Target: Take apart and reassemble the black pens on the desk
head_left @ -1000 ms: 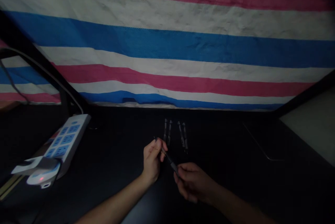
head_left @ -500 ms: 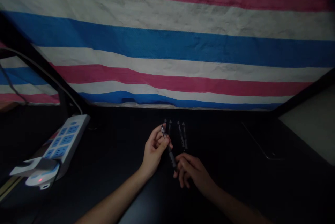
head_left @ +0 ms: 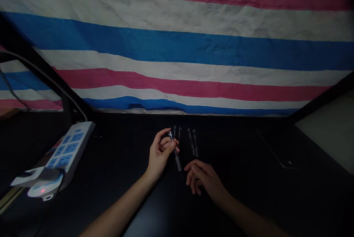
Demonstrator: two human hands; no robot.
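My left hand (head_left: 159, 155) is closed on a dark pen (head_left: 177, 161) with a clear barrel, pinched between thumb and fingers. The pen slants, its upper end by my index fingertip and its dark lower end pointing down toward me. Just right of that lower end is my right hand (head_left: 203, 178), apart from the pen. Its fingers are loosely bent and spread, and I see nothing in them. Beyond my hands, a pair of pens (head_left: 193, 143) lies on the black desk (head_left: 235, 192). Left of them lie two more pens (head_left: 180, 133), partly covered by my left fingers.
A white power strip (head_left: 84, 133) with blue sockets lies at the left, with a plugged-in adapter and a red light. A dark flat device like a phone or tablet (head_left: 287, 164) lies at the right. Striped cloth (head_left: 193, 71) hangs behind the desk.
My left hand has moved slightly left with the pen. The pen's lower end has come away from my right fingers, which now stand apart from it.
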